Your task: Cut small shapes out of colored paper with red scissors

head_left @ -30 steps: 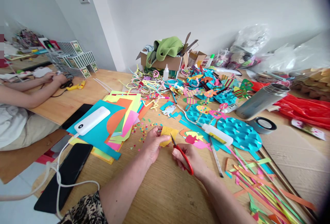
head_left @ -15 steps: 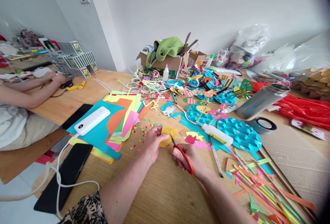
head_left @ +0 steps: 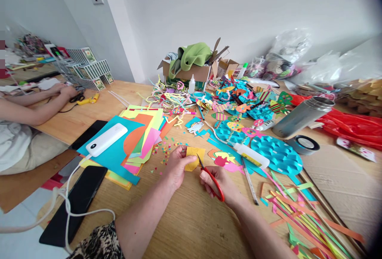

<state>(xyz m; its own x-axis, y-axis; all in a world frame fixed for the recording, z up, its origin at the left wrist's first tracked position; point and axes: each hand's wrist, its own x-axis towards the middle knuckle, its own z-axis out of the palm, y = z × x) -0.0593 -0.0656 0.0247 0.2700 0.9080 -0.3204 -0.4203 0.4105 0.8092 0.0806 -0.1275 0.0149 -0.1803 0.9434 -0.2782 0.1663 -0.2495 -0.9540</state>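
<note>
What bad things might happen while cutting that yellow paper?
The scissors in the right hand cut very near the left hand fingers pinching the yellow paper, so a nick seems possible. A slip might also spoil the small shape.

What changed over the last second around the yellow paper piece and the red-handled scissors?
Almost nothing moved. The left hand still pinches the yellow paper piece, and the right hand keeps the red-handled scissors cutting at its edge. The white power bank and white glue bottle lie unchanged.
</note>
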